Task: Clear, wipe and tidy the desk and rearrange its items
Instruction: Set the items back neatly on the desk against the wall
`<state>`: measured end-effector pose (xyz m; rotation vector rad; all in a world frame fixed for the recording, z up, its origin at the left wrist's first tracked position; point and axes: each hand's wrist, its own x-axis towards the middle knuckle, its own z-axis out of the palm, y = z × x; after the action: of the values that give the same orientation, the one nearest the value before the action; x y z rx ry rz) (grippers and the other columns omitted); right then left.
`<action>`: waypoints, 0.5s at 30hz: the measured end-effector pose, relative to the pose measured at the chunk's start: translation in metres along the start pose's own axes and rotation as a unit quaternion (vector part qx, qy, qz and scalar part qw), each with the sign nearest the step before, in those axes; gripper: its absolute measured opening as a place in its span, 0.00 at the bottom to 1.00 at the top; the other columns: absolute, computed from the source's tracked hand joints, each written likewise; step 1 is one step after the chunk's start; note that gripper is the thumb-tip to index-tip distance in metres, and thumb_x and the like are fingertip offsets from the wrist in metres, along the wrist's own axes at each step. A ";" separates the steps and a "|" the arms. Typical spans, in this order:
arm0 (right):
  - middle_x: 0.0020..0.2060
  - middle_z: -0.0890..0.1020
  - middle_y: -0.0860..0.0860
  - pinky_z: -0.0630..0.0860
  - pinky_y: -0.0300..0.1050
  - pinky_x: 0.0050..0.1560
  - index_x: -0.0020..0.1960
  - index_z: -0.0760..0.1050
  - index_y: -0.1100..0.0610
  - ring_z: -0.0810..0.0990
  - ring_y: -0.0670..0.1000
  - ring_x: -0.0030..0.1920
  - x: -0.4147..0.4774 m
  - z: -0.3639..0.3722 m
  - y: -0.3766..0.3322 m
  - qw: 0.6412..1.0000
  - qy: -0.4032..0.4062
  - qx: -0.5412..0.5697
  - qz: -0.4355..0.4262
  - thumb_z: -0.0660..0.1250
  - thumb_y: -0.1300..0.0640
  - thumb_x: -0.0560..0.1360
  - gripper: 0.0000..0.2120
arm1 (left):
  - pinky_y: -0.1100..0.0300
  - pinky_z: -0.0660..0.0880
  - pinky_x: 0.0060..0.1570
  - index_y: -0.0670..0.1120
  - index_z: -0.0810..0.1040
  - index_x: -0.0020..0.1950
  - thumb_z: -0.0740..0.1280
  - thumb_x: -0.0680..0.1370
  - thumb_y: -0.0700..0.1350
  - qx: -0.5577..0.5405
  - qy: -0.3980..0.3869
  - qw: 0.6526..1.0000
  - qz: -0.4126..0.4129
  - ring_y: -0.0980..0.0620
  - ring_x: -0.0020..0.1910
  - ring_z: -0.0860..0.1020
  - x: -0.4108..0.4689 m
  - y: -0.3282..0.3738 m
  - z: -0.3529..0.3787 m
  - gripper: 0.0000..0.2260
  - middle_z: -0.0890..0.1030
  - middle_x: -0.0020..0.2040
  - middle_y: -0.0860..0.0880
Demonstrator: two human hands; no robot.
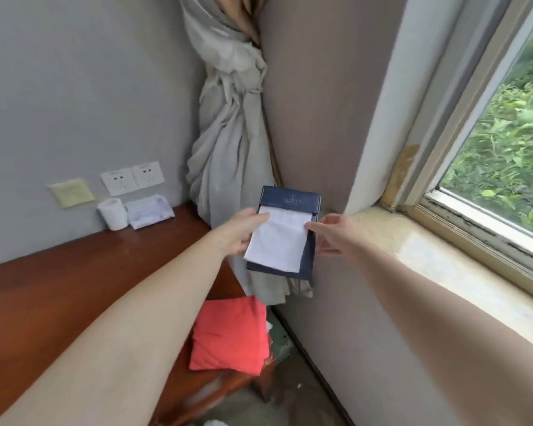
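Observation:
A dark blue notepad holder [290, 198] with a white paper pad [277, 241] on its face is held up in the air between the desk's right end and the window sill. My left hand [239, 232] grips its left edge, thumb on the white paper. My right hand [331, 233] holds the right edge, a fingertip touching the paper's upper right corner. The brown wooden desk [53, 302] lies at the left, below my left forearm.
A toilet paper roll [113, 213] and a soft tissue pack [150, 210] sit at the desk's back by the wall sockets [133, 177]. A knotted grey curtain [231, 142] hangs in the corner. A folded red cloth [231, 333] lies on a low stool. The stone sill [443, 265] runs at the right.

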<state>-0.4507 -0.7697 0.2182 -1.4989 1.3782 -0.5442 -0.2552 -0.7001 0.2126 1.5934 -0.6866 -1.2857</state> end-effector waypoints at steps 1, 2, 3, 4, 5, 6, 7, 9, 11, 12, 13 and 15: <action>0.35 0.81 0.52 0.84 0.48 0.39 0.48 0.78 0.57 0.81 0.51 0.34 0.005 0.018 -0.010 1.000 -0.010 -0.001 -0.010 0.74 0.50 0.72 0.13 | 0.60 0.76 0.38 0.45 0.75 0.65 0.65 0.82 0.47 -0.001 0.018 1.000 0.006 0.53 0.46 0.80 -0.001 -0.002 -0.020 0.13 0.82 0.57 0.46; 0.35 0.81 0.51 0.84 0.49 0.39 0.48 0.78 0.57 0.81 0.51 0.34 0.009 0.035 -0.021 1.000 -0.020 -0.003 -0.019 0.74 0.48 0.71 0.14 | 0.60 0.76 0.39 0.45 0.75 0.65 0.66 0.82 0.46 -0.007 0.032 0.999 0.011 0.53 0.46 0.80 -0.002 -0.004 -0.040 0.13 0.82 0.58 0.45; 0.34 0.81 0.51 0.84 0.49 0.40 0.48 0.79 0.57 0.81 0.50 0.32 0.013 0.054 -0.031 0.999 -0.033 -0.008 -0.027 0.74 0.46 0.71 0.15 | 0.60 0.76 0.40 0.45 0.75 0.65 0.66 0.82 0.46 -0.015 0.045 0.999 0.012 0.52 0.47 0.81 -0.004 -0.006 -0.059 0.13 0.82 0.59 0.45; 0.35 0.81 0.51 0.84 0.48 0.40 0.48 0.79 0.56 0.81 0.50 0.32 0.016 0.072 -0.040 0.998 -0.047 -0.013 -0.035 0.74 0.45 0.71 0.15 | 0.59 0.77 0.41 0.46 0.75 0.64 0.66 0.81 0.46 -0.021 0.057 0.998 0.014 0.52 0.48 0.81 -0.007 -0.007 -0.079 0.12 0.82 0.59 0.45; 0.36 0.82 0.51 0.83 0.46 0.40 0.47 0.78 0.56 0.82 0.50 0.33 0.018 0.091 -0.049 0.997 -0.061 -0.019 -0.042 0.73 0.44 0.71 0.16 | 0.58 0.78 0.44 0.47 0.74 0.64 0.66 0.81 0.46 -0.024 0.067 0.997 0.014 0.51 0.50 0.81 -0.010 -0.008 -0.097 0.12 0.82 0.59 0.45; 0.38 0.84 0.52 0.82 0.45 0.39 0.47 0.77 0.57 0.83 0.50 0.35 0.021 0.109 -0.057 0.996 -0.075 -0.025 -0.047 0.73 0.44 0.72 0.16 | 0.58 0.78 0.47 0.47 0.74 0.64 0.67 0.81 0.46 -0.024 0.078 0.997 0.016 0.51 0.51 0.81 -0.011 -0.009 -0.116 0.12 0.82 0.59 0.46; 0.39 0.84 0.52 0.81 0.45 0.40 0.47 0.77 0.57 0.84 0.51 0.37 0.024 0.127 -0.064 0.995 -0.086 -0.031 -0.051 0.73 0.43 0.71 0.17 | 0.56 0.78 0.51 0.48 0.74 0.64 0.67 0.81 0.46 -0.024 0.087 0.996 0.015 0.51 0.53 0.81 -0.013 -0.011 -0.134 0.12 0.82 0.59 0.47; 0.40 0.85 0.52 0.81 0.45 0.41 0.46 0.76 0.57 0.85 0.51 0.39 0.029 0.161 -0.077 0.992 -0.108 -0.044 -0.054 0.73 0.44 0.72 0.16 | 0.52 0.76 0.59 0.49 0.75 0.64 0.68 0.80 0.47 -0.020 0.107 0.994 0.010 0.50 0.56 0.80 -0.015 -0.015 -0.170 0.13 0.82 0.59 0.48; 0.40 0.85 0.53 0.80 0.43 0.38 0.46 0.77 0.57 0.85 0.50 0.38 0.033 0.194 -0.089 0.988 -0.130 -0.056 -0.059 0.72 0.46 0.73 0.15 | 0.49 0.75 0.62 0.49 0.76 0.65 0.69 0.79 0.47 -0.019 0.125 0.992 0.001 0.48 0.58 0.80 -0.016 -0.020 -0.205 0.14 0.82 0.59 0.48; 0.40 0.85 0.53 0.78 0.42 0.37 0.47 0.77 0.58 0.84 0.50 0.37 0.035 0.210 -0.096 0.986 -0.141 -0.060 -0.062 0.72 0.47 0.73 0.14 | 0.49 0.76 0.61 0.48 0.76 0.65 0.70 0.79 0.46 -0.022 0.134 0.991 -0.004 0.48 0.58 0.81 -0.017 -0.022 -0.221 0.15 0.83 0.59 0.47; 0.40 0.85 0.53 0.78 0.42 0.37 0.47 0.77 0.58 0.84 0.50 0.37 0.036 0.225 -0.103 0.984 -0.151 -0.064 -0.065 0.72 0.47 0.74 0.14 | 0.50 0.77 0.58 0.48 0.76 0.65 0.70 0.79 0.46 -0.028 0.143 0.989 -0.007 0.48 0.57 0.81 -0.019 -0.025 -0.237 0.15 0.83 0.59 0.47; 0.40 0.84 0.52 0.79 0.43 0.38 0.49 0.78 0.57 0.84 0.49 0.38 0.038 0.256 -0.116 0.981 -0.165 -0.078 -0.071 0.71 0.47 0.75 0.13 | 0.52 0.78 0.56 0.48 0.76 0.64 0.70 0.79 0.45 -0.037 0.158 0.987 -0.011 0.49 0.55 0.81 -0.021 -0.029 -0.266 0.14 0.83 0.58 0.47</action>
<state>-0.1706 -0.7296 0.2026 -1.7362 1.0793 -0.2619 -0.0126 -0.5853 0.1956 1.6982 -0.4202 -1.0301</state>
